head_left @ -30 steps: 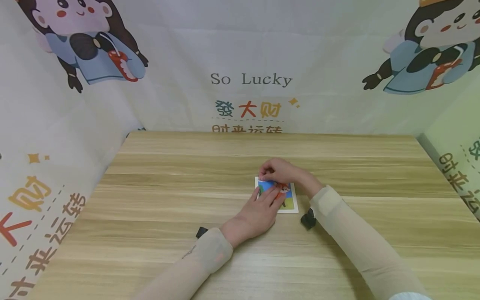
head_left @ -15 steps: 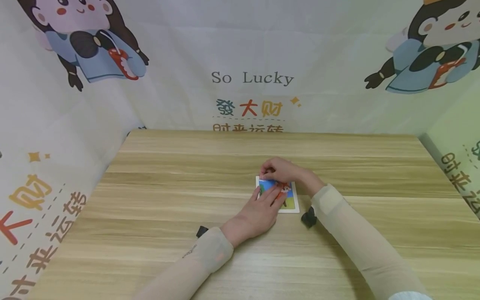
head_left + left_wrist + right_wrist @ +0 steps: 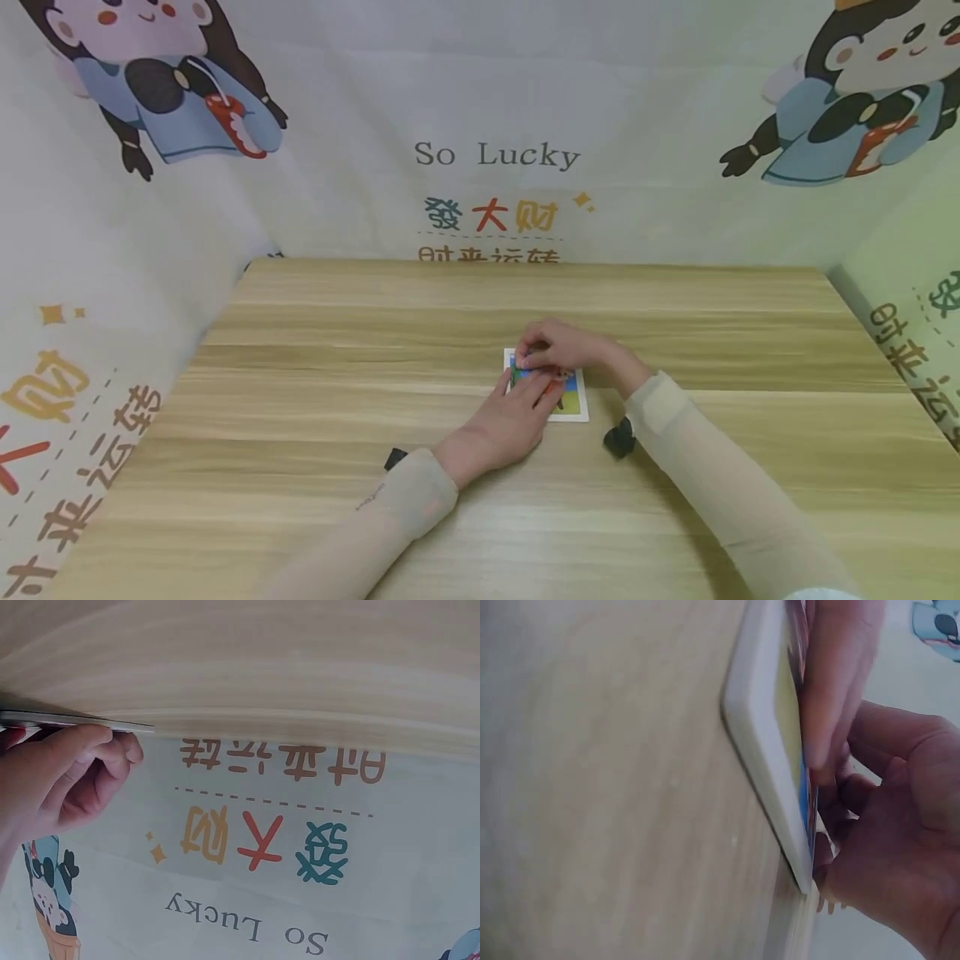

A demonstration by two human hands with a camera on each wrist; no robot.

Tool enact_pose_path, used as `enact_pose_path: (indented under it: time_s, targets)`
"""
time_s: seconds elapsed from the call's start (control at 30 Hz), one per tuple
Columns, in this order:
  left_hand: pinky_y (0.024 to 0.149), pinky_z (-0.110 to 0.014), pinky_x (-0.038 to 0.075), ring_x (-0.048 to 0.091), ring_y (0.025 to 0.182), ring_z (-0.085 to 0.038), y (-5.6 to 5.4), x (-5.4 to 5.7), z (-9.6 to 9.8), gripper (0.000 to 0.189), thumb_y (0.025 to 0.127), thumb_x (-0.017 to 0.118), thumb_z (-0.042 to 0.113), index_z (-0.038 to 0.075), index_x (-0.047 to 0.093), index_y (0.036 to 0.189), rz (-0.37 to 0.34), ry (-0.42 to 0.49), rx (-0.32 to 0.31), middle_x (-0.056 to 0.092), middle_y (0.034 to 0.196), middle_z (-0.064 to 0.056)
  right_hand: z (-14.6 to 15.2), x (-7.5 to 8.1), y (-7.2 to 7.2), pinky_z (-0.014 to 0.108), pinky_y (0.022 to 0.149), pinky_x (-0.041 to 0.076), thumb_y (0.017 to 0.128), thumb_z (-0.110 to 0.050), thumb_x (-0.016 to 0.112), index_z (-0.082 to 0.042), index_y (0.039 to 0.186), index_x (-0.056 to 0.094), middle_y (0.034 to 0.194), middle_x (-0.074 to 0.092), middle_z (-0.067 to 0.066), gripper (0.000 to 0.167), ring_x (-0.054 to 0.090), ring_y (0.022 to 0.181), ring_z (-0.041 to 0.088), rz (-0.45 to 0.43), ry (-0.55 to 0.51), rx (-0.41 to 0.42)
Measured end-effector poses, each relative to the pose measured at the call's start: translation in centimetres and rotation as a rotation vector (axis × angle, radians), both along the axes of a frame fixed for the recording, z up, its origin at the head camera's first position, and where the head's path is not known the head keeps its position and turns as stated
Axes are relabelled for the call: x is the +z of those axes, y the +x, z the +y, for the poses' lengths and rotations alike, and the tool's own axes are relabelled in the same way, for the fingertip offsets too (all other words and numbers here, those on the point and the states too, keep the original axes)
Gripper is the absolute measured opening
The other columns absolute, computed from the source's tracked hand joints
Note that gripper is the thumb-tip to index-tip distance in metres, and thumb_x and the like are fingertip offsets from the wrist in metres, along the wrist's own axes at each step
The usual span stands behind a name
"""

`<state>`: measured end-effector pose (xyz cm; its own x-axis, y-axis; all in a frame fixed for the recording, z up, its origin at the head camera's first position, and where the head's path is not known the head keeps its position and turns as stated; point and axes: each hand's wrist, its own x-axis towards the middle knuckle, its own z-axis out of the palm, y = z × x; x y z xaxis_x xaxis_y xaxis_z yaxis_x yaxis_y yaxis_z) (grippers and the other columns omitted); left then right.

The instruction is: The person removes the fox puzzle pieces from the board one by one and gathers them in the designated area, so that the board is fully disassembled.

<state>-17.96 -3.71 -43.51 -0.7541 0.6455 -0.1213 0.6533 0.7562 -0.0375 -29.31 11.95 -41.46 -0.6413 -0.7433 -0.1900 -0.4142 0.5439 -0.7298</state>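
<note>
A small white-bordered picture board [image 3: 572, 417] lies on the table, showing an orange fox on blue and yellow. My left hand [image 3: 498, 425] lies over its near left part with straight fingers pressing on the picture. From the far right, my right hand [image 3: 562, 343] arches over the board's far edge, thumb and fingertips pinched together at its far left part. In the right wrist view, the board's white rim [image 3: 769, 750] shows edge-on, with both hands' fingers against the picture side. Whatever lies between the right fingertips is hidden. The left wrist view shows the right hand [image 3: 67, 772] curled at the board's edge.
Wood-grain table [image 3: 300, 400] surrounds the board. A printed curtain [image 3: 495, 100] with cartoon figures and lettering hangs behind and along both sides. Dark wrist-camera blocks show beside the left cuff [image 3: 395, 458] and the right cuff [image 3: 619, 438].
My right fingertips have shifted slightly nearer and inward over the picture from its far left corner. The left hand stays on the board. The head view has turned slightly.
</note>
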Motion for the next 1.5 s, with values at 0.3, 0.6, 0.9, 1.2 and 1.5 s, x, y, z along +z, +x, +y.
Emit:
enact_pose_path:
  time_s: [0.3, 0.6, 0.9, 1.2, 1.5]
  targets:
    - [0.124, -0.052, 0.024, 0.017, 0.156, -0.019, -0.1, 0.2, -0.2, 0.056, 0.106, 0.04, 0.027, 0.016, 0.026, 0.159, -0.048, -0.009, 0.012, 0.02, 0.168, -0.005, 0.7, -0.3, -0.2, 0.028, 0.087, 0.047, 0.101, -0.012, 0.056, -0.007, 0.118, 0.073, 0.121, 0.069, 0.012, 0.024, 0.058, 0.103, 0.018, 0.011, -0.073, -0.082]
    - [0.124, -0.052, 0.025, 0.019, 0.156, -0.019, -0.3, 0.1, -0.4, 0.055, 0.106, 0.039, 0.027, 0.016, 0.027, 0.159, -0.04, -0.014, 0.014, 0.023, 0.167, -0.005, 0.1, 0.1, -0.3, 0.028, 0.085, 0.047, 0.1, -0.006, 0.054, -0.007, 0.118, 0.073, 0.112, 0.067, 0.011, 0.026, 0.055, 0.098, 0.017, 0.014, -0.041, -0.061]
    - [0.122, -0.052, 0.028, 0.022, 0.155, -0.019, -0.2, 0.2, -0.5, 0.054, 0.105, 0.041, 0.025, 0.016, 0.03, 0.157, -0.012, 0.003, 0.003, 0.027, 0.166, -0.005, -0.7, 0.3, -0.4, 0.027, 0.074, 0.041, 0.096, 0.0, 0.049, -0.005, 0.111, 0.07, 0.084, 0.052, 0.002, 0.027, 0.046, 0.072, 0.014, 0.01, 0.016, -0.072]
    - [0.124, -0.053, 0.025, 0.017, 0.156, -0.019, -0.2, 0.1, -0.6, 0.056, 0.106, 0.04, 0.026, 0.016, 0.026, 0.159, -0.038, -0.01, 0.012, 0.02, 0.168, -0.005, -0.1, 0.0, -0.2, 0.029, 0.085, 0.046, 0.098, -0.011, 0.058, -0.007, 0.108, 0.073, 0.111, 0.068, 0.009, 0.018, 0.056, 0.094, 0.016, 0.033, -0.036, -0.103]
    - [0.124, -0.053, 0.023, 0.016, 0.156, -0.02, -0.2, 0.2, -0.4, 0.056, 0.106, 0.039, 0.026, 0.016, 0.025, 0.159, -0.053, -0.004, 0.022, 0.02, 0.168, -0.006, 0.6, -0.1, 0.2, 0.029, 0.085, 0.048, 0.096, -0.014, 0.065, -0.008, 0.109, 0.076, 0.107, 0.068, 0.01, 0.018, 0.057, 0.095, 0.016, 0.051, -0.07, -0.118]
